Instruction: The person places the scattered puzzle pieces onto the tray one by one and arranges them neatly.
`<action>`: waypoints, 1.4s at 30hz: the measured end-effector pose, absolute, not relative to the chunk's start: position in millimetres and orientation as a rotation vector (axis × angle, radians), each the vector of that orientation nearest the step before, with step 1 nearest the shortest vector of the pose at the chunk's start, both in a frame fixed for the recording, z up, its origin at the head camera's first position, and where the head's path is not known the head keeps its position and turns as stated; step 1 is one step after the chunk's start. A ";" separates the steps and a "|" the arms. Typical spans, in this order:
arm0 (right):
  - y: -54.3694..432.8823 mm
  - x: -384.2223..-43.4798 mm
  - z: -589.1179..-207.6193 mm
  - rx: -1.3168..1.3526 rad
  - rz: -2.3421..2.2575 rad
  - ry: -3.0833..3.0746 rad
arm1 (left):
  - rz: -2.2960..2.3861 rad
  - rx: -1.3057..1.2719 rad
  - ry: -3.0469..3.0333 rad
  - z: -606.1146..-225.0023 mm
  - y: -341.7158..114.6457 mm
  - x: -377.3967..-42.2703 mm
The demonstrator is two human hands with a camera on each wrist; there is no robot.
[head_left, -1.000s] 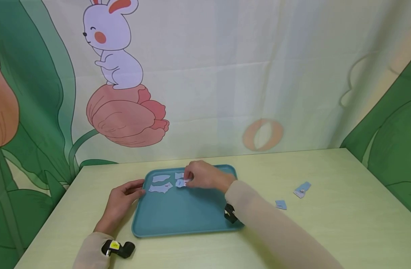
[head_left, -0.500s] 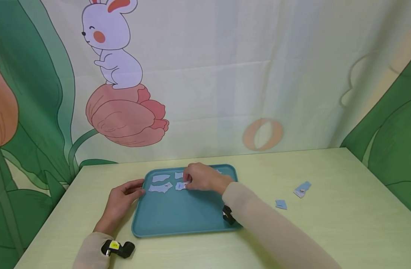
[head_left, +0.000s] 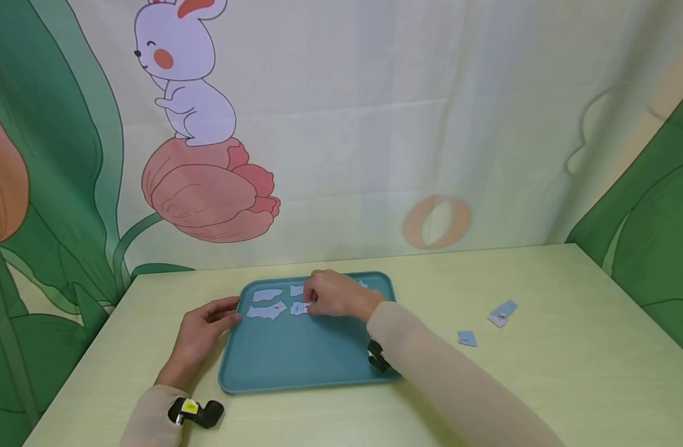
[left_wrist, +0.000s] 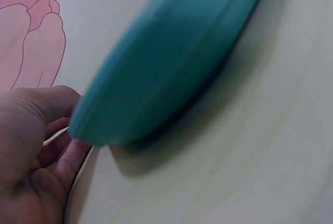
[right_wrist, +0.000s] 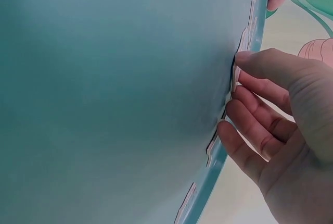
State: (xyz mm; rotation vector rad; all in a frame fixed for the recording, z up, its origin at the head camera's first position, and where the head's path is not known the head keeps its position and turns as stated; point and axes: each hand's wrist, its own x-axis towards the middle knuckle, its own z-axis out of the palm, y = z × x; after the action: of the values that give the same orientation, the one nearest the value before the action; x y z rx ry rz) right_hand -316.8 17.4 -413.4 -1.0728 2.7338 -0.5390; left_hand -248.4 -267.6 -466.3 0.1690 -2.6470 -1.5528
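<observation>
On the teal tray [head_left: 302,360] lie several flat, pale blue and white puzzle pieces with uneven edges. My right hand [head_left: 338,295] reaches over the tray and pinches a small puzzle piece [head_left: 298,308] between thumb and fingers, close to the tray surface. In the right wrist view, the thumb meets that piece's edge. Left of it sit a wavy-edged piece [head_left: 267,310] and a narrower piece [head_left: 267,295]. My left hand [head_left: 202,326] touches the tray's left rim with loosely bent fingers. The right hand partly hides the pieces behind it.
Right of the tray, a small blue piece [head_left: 467,338] and a longer blue piece or small stack [head_left: 503,313] lie on the pale wooden table [head_left: 565,372]. A printed curtain [head_left: 341,136] hangs behind the table.
My right hand has shifted slightly left and lower with the pinched puzzle piece. Another piece near the tray's back right now shows past the hand. The left hand stays at the rim.
</observation>
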 end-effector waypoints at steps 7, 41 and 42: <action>17.3 -315.1 -410.8 -1.071 -0.539 2.731 | -1.530 0.175 -2.659 -465.0 -267.1 -249.1; 87.1 -301.7 -397.7 -1.074 -0.888 2.753 | -1.560 0.172 -2.659 -465.3 -267.6 -248.1; 91.5 -300.6 -398.1 -1.072 -0.899 2.757 | -1.561 0.171 -2.658 -465.4 -267.6 -248.2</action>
State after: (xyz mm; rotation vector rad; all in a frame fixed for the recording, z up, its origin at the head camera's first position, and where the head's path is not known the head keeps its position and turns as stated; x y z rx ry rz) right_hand -300.6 91.5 -398.1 -1.0717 2.7571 -0.8986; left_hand -248.2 -267.6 -465.4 0.1711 -2.6580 -1.5607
